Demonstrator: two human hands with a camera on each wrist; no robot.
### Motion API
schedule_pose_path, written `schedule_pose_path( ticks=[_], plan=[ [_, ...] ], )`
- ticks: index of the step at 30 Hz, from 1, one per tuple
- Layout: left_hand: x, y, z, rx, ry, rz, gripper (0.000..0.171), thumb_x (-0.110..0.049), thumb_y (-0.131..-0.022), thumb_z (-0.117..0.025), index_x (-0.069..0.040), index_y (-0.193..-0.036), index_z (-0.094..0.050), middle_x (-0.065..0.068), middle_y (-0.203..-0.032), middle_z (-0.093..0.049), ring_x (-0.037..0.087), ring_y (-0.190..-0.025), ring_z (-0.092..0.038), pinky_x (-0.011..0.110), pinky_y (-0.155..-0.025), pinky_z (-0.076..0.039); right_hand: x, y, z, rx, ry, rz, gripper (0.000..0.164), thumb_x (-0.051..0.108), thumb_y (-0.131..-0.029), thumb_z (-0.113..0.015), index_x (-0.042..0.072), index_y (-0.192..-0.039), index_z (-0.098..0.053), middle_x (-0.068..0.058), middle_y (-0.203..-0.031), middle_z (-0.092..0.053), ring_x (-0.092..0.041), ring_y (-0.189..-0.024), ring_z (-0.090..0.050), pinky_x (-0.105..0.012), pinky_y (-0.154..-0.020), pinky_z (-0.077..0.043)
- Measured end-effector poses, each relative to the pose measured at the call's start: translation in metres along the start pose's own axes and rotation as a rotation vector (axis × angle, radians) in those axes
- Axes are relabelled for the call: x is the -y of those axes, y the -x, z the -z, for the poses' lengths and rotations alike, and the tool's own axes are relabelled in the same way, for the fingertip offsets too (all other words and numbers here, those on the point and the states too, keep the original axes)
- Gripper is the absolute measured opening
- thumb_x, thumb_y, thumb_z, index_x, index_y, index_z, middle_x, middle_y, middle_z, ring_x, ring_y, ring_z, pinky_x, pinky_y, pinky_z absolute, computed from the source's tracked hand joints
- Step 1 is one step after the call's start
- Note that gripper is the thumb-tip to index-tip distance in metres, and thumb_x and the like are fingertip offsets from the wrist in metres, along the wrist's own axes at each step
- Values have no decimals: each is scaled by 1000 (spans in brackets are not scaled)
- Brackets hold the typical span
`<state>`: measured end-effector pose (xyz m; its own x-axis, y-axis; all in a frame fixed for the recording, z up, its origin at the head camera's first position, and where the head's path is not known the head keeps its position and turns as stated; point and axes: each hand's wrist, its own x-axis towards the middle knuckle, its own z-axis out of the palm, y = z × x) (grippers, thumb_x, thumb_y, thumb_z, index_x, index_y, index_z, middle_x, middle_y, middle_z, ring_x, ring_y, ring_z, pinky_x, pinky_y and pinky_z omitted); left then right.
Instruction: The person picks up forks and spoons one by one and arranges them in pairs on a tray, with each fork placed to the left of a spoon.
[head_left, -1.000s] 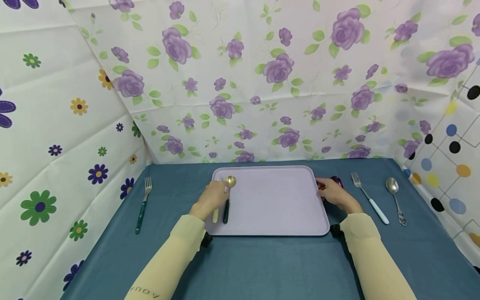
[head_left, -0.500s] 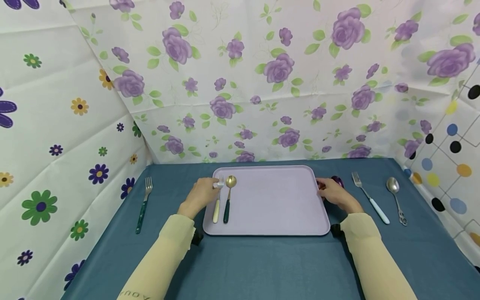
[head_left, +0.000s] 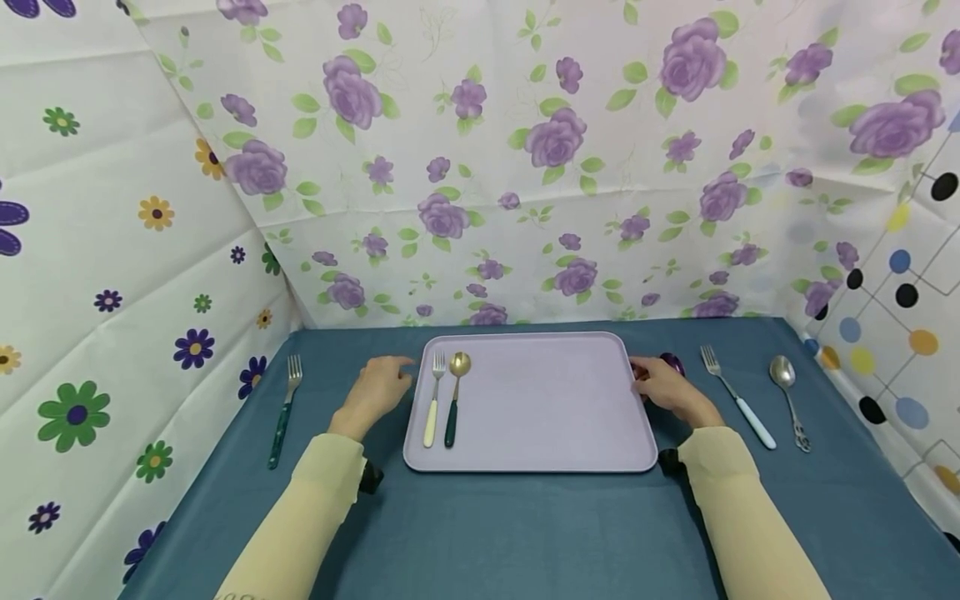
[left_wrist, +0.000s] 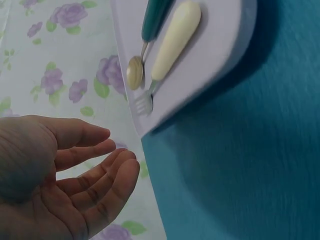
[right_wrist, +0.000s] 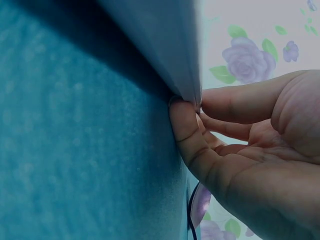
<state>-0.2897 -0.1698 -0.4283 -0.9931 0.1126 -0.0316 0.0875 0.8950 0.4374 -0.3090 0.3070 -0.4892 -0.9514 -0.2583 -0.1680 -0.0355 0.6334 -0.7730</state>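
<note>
A pale lilac tray (head_left: pixel 555 408) lies on the blue cloth. On its left side rest a cream-handled fork (head_left: pixel 431 423) and a gold spoon (head_left: pixel 452 421) with a dark green handle, side by side. My left hand (head_left: pixel 372 390) hovers just left of the tray, holding nothing; the left wrist view shows its fingers (left_wrist: pixel 107 192) loosely bent and apart from the thumb. At the opposite side my right hand (head_left: pixel 673 390) pinches the tray's rim between thumb and fingers, as the right wrist view shows. A shiny purple thing (head_left: pixel 672 362) is partly hidden behind that hand.
A green-handled fork (head_left: pixel 281 429) lies at the far left of the cloth. To the right lie a white-handled fork (head_left: pixel 753 423) and a silver spoon (head_left: pixel 783 375) with an ornate handle. Patterned sheets (head_left: pixel 465 167) hang at the back and both sides.
My left hand has let go of the cutlery on the tray's left side and moved left, off the tray. The right hand stays at the right rim.
</note>
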Motion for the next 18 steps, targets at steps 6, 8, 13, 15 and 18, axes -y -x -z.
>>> schedule_pose_path(
  ticks=[6, 8, 13, 15, 18],
  plan=[
    [7, 2, 5, -8, 19, -9, 42, -6, -102, -55, -1, -142, -63, 2, -61, -51, 11, -46, -34, 26, -44, -28, -1, 0, 1, -6, 6, 4, 57, -5, -101, -50, -19, -153, -32, -29, -119, -58, -34, -100, -58, -43, -84, -59],
    [10, 2, 7, -12, 22, -13, 42, -6, -102, -54, -1, -142, -63, 3, -61, -51, 11, -46, -34, 26, -44, -28, -1, 0, 2, -12, 4, -1, 56, -5, -101, -50, -19, -153, -32, -29, -120, -58, -34, -100, -58, -42, -84, -58],
    [21, 3, 13, -42, 17, -15, 41, -5, -101, -52, 0, -140, -64, 4, -58, -48, 13, -46, -34, 27, -45, -28, 1, 0, 0, -7, -9, -4, 57, -5, -101, -51, -18, -153, -32, -28, -119, -58, -33, -100, -58, -42, -85, -58],
    [26, 4, 15, -54, 13, -12, 41, -4, -101, -51, 1, -140, -64, 4, -58, -48, 13, -47, -34, 27, -46, -28, 1, 0, 0, -6, -7, -1, 57, -5, -101, -51, -18, -153, -32, -28, -117, -58, -33, -99, -58, -42, -84, -58],
    [33, 7, 20, -69, 10, -4, 41, -3, -101, -50, 2, -139, -64, 5, -60, -50, 14, -47, -35, 28, -46, -29, 0, 0, -1, -10, -4, -1, 57, -5, -100, -52, -18, -153, -33, -27, -115, -59, -32, -97, -58, -41, -83, -58]
  ],
)
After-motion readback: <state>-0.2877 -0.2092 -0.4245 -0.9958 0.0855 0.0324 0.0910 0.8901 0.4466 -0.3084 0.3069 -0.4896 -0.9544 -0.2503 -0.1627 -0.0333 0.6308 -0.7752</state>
